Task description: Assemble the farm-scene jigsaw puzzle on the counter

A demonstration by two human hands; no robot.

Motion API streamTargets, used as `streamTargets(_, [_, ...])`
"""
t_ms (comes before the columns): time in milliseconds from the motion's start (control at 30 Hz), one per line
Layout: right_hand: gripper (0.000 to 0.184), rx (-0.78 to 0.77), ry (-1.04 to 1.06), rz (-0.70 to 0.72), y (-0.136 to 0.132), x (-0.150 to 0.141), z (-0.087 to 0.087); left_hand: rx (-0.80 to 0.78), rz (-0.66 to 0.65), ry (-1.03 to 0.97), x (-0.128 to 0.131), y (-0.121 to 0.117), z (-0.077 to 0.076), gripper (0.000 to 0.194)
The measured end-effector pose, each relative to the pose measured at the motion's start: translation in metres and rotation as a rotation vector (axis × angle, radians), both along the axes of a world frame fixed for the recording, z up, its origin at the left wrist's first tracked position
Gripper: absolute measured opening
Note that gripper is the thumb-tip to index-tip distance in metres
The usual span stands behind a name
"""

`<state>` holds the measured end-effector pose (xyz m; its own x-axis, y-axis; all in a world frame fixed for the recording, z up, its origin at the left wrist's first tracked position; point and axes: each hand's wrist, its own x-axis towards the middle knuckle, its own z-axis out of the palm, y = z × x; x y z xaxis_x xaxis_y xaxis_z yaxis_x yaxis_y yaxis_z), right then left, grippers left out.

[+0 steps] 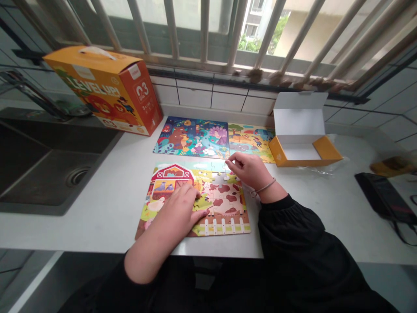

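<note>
A farm jigsaw puzzle (228, 198) with a red barn, a spotted cow and a white fence lies on the counter in front of me. Near its upper right is a pale gap (220, 179) with jigsaw-shaped edges. My left hand (180, 204) rests over the middle of the puzzle, its thumb stretched out and its other fingers partly hidden. At the upper right edge, my right hand (246, 167) has thumb and forefinger pinched together. Whatever is between those fingertips is too small to make out, and this hand covers the puzzle's corner.
Behind lie a dark-blue animal puzzle (195, 137) and a yellow savanna puzzle (250, 141). An open orange box (306, 150) stands at the right, beside clear plastic. A black device (384, 198) lies farther right. At left are a large orange box (107, 91) and a sink (58, 174).
</note>
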<state>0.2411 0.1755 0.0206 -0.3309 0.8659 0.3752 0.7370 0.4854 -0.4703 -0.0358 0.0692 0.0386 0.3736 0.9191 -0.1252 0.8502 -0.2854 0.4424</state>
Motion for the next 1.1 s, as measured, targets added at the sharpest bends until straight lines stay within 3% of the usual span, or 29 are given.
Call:
streamTargets(167, [0.028,-0.026,0.062,0.025,-0.007,0.000,0.002,-0.116,-0.015,-0.059,0.004,0.012,0.011,0.033])
streamTargets(300, [0.029,-0.038,0.122,0.027,-0.007,0.000,-0.001,-0.138,-0.103,-0.086,0.020,0.035,0.022,0.018])
streamTargets(467, [0.029,-0.031,0.157,0.011,-0.003,0.002,-0.006,0.050,-0.189,-0.187,0.041,0.085,0.010,0.015])
streamTargets(567, [0.029,-0.068,0.170,0.015,-0.001,0.002,-0.008,-0.014,-0.133,-0.174,0.045,0.103,0.002,0.014])
streamTargets(667, [0.028,-0.087,0.163,0.022,0.000,0.001,-0.009,-0.061,-0.131,-0.223,0.044,0.108,-0.002,0.016])
streamTargets(867, [0.023,-0.131,0.119,0.050,0.002,0.000,-0.012,0.004,-0.133,-0.227,0.042,0.107,-0.008,0.013])
streamTargets(1000, [0.012,-0.261,0.013,0.109,0.002,0.000,-0.011,0.017,-0.157,-0.203,0.044,0.107,-0.007,0.010])
streamTargets(1100, [0.020,-0.330,-0.060,0.180,0.001,0.000,-0.008,0.003,-0.150,-0.152,0.045,0.106,-0.006,0.013])
